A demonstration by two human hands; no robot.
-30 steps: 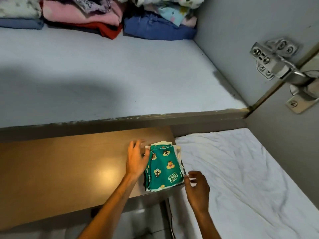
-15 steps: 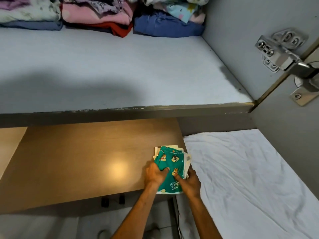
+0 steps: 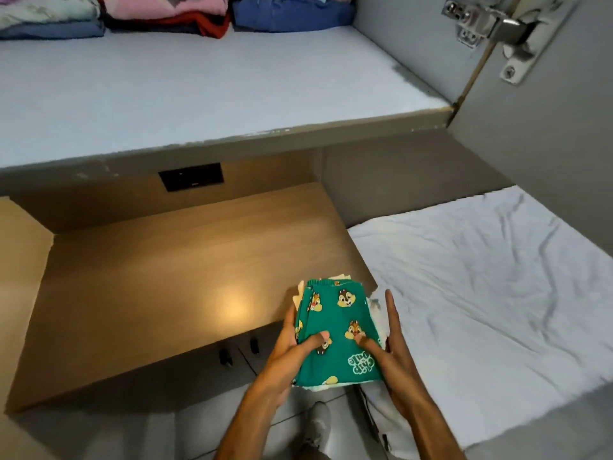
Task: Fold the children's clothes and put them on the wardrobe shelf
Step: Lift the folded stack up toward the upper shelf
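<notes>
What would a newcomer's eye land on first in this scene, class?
First, the green bundle of folded clothes with cartoon chipmunks, held low in the middle between the left hand and right hand, thumbs on top. Then the grey shelf above, with folded stacks along its back, and the white sheet at right.

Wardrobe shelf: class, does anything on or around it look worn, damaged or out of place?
Yes. The wardrobe shelf looks worn: paint is chipped along its front edge and near the right corner. The folded stacks look tidy.
</notes>
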